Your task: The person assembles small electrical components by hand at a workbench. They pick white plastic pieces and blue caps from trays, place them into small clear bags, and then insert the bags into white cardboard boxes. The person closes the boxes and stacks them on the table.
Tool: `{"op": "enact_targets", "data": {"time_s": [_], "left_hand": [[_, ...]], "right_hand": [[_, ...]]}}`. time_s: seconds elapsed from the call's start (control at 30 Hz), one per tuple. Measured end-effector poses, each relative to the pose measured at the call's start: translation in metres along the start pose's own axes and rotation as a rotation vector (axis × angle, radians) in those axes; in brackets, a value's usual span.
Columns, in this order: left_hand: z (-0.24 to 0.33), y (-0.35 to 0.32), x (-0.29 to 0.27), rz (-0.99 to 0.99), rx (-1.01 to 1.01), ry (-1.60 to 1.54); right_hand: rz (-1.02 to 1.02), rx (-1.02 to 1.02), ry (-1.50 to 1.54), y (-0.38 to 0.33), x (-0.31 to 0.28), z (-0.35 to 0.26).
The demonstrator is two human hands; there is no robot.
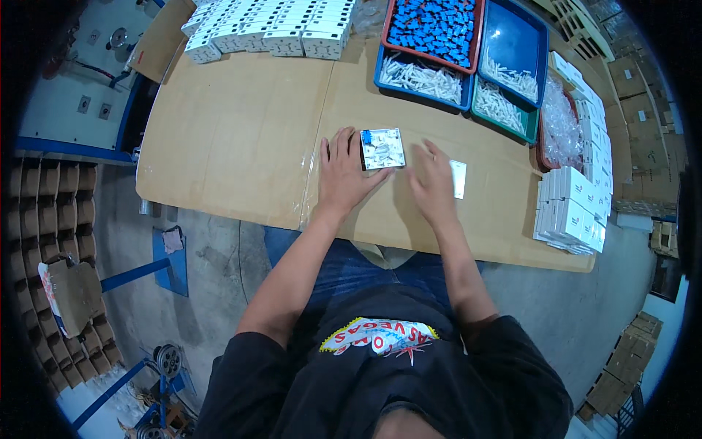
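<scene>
A small square open box [383,149] sits on the cardboard-covered table, filled with white pieces and a blue one at its far left corner. My left hand [342,172] braces it, fingers along the left side and thumb along the near edge. To the right of the box, my right hand [433,181] hovers over the table, slightly smeared by motion. Its fingers look apart, and I see nothing between them. Partly behind that hand lies a flat white card or lid [458,180].
Trays stand at the far right: a red tray [385,29] of blue pieces, and blue [468,101] and green trays [504,129] of white pieces. Clear plastic bags [561,128] lie beside them. White boxes are stacked at right [570,212] and far left [270,33].
</scene>
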State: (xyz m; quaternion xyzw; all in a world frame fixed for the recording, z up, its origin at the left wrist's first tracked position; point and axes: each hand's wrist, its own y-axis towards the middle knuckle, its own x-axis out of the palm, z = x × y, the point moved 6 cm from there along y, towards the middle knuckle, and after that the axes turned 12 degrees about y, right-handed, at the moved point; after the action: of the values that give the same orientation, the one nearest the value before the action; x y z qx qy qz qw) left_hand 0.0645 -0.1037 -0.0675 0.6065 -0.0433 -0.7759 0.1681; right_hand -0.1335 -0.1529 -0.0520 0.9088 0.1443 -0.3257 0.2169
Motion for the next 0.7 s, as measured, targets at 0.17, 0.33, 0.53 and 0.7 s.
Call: {"op": "enact_targets", "data": {"time_s": [0.17,0.33,0.53,0.7], "left_hand": [[0.001,-0.002,-0.001,0.012,0.001,0.011],[0.0,-0.004,0.0,0.0,-0.001,-0.023],[-0.014,-0.005,-0.005,0.006,-0.009,-0.279],[-0.008,-0.016,0.007,-0.253,-0.227,-1.333]], "right_hand": [[0.232,0.342,-0.227,-0.057,-0.072,0.04],[0.172,0.54,-0.232,-0.067,-0.079,0.061],[0.215,0.678,0.291,-0.064,-0.062,0.085],[0.389,0.443,0.928,-0.054,-0.072,0.07]]}}
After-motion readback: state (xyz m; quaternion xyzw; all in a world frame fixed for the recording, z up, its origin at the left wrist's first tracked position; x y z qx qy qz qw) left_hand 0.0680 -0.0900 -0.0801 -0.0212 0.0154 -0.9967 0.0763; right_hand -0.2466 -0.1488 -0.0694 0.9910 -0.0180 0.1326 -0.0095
